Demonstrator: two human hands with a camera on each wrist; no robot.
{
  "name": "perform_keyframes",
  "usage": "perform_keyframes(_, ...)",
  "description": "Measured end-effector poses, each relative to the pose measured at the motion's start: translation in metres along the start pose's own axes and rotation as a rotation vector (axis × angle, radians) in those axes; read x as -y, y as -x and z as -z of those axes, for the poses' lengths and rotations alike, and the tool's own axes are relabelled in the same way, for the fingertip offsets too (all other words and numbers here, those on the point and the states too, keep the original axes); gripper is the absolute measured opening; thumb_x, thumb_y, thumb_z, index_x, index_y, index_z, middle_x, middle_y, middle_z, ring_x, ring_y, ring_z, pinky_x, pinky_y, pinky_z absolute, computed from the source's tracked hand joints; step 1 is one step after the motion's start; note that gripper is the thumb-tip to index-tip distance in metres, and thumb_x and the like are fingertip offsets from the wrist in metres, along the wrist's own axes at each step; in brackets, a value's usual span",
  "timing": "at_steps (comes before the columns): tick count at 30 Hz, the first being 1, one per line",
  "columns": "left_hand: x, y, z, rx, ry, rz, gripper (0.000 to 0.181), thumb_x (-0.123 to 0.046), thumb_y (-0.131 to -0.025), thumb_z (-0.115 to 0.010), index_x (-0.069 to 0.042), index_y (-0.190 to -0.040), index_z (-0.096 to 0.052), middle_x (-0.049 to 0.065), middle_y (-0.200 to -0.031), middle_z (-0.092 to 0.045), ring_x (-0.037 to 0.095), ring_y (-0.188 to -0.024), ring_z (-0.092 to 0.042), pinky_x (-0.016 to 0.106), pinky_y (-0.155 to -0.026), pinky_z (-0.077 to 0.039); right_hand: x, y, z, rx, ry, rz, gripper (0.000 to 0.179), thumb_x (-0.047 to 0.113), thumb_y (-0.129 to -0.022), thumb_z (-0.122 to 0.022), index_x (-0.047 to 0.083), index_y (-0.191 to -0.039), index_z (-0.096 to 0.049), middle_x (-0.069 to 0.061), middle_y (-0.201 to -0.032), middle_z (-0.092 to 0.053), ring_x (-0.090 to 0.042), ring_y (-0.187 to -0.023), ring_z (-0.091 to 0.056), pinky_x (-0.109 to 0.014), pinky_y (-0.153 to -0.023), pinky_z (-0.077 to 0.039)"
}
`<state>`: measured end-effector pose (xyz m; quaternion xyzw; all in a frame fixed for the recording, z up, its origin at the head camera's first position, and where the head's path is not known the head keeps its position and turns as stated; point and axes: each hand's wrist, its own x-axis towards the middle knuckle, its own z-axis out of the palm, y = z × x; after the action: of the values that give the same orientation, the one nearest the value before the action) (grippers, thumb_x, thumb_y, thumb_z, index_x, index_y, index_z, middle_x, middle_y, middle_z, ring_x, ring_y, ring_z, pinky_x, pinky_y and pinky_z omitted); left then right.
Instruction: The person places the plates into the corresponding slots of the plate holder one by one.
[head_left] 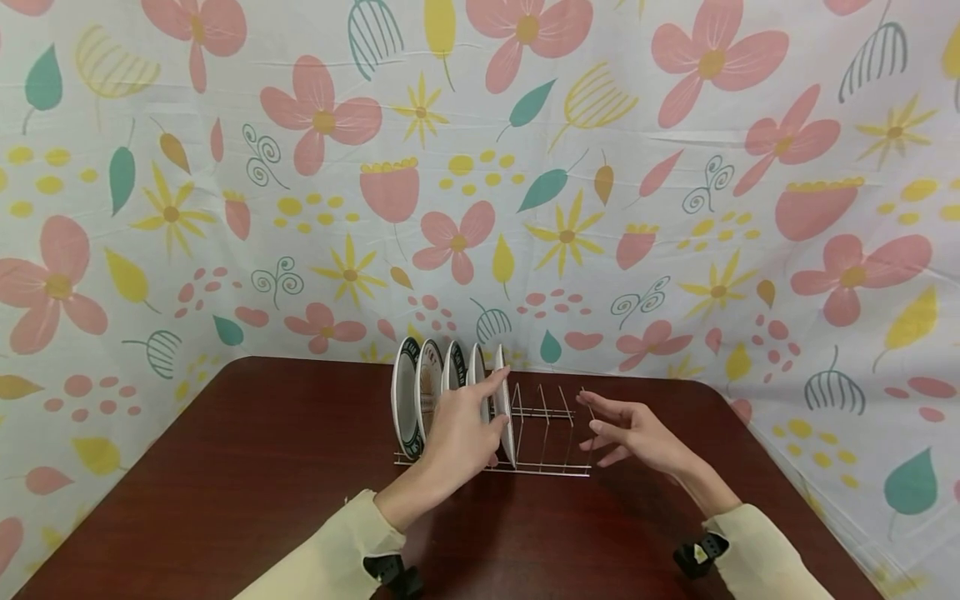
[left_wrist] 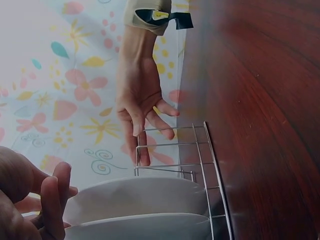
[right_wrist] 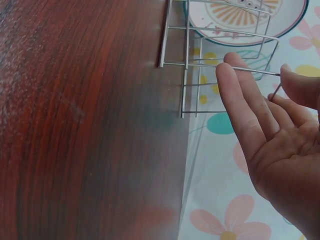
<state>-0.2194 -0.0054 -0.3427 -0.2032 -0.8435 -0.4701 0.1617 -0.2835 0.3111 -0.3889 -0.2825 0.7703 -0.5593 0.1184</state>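
Note:
Several plates with dark patterned rims, such as the leftmost plate, stand on edge in a wire plate rack. My left hand is at the rightmost plate and pinches it by the rim. In the left wrist view, that white plate is upright in the rack, with my fingertips right at its edge. At the rack's right end, my right hand has its fingers loosely spread around the end wire. In the right wrist view, the thumb tip of the right hand touches the wire's top corner.
The rack stands on a dark reddish-brown table, near its back edge. A flower-printed cloth hangs behind and beside the table. Bare wire slots lie between the rightmost plate and the right hand. Each wrist wears a small black device.

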Motion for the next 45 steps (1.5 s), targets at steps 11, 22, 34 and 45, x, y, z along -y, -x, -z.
perform_keyframes(11,-0.004,0.017,0.012,-0.022,0.040,-0.061,0.064,-0.002,-0.093,-0.078,-0.019,-0.152,-0.059,-0.012,-0.041,-0.051,0.002,-0.035,-0.054,0.023,-0.046,-0.047,0.001,0.001,-0.001,-0.007,0.002,0.003,0.062,0.008,-0.111,-0.053,-0.009,-0.163,-0.022,-0.036,-0.165,-0.018,-0.041,-0.106,-0.072,-0.057,-0.074,-0.062)
perform_keyframes(22,0.015,0.069,0.056,-0.209,0.404,-0.022,0.038,0.017,-0.089,-0.068,-0.008,-0.117,-0.075,0.008,-0.101,-0.074,0.018,-0.070,-0.070,0.034,-0.053,-0.060,0.005,0.005,0.006,-0.171,0.105,-0.098,0.063,0.025,-0.111,-0.057,-0.002,-0.163,-0.033,-0.027,-0.162,-0.038,-0.045,-0.134,-0.055,-0.056,-0.093,-0.058)
perform_keyframes(34,0.067,0.089,0.075,-0.326,0.404,0.297,0.055,0.026,-0.091,-0.052,0.000,-0.137,-0.064,0.020,-0.120,-0.072,0.024,-0.118,-0.067,0.028,-0.093,-0.058,0.010,-0.014,0.005,-0.161,0.124,-0.161,0.065,0.030,-0.115,-0.047,-0.006,-0.164,-0.024,-0.028,-0.167,-0.025,-0.047,-0.152,-0.025,-0.061,-0.114,-0.039)
perform_keyframes(45,0.099,0.084,0.065,0.010,0.333,0.425,0.068,0.020,-0.091,-0.046,0.014,-0.157,-0.032,0.032,-0.158,-0.039,0.046,-0.147,-0.037,0.057,-0.115,-0.036,0.008,-0.023,0.000,-0.140,0.071,-0.186,0.063,0.028,-0.116,-0.042,-0.008,-0.164,-0.021,-0.033,-0.166,-0.023,-0.050,-0.151,-0.025,-0.059,-0.116,-0.036)
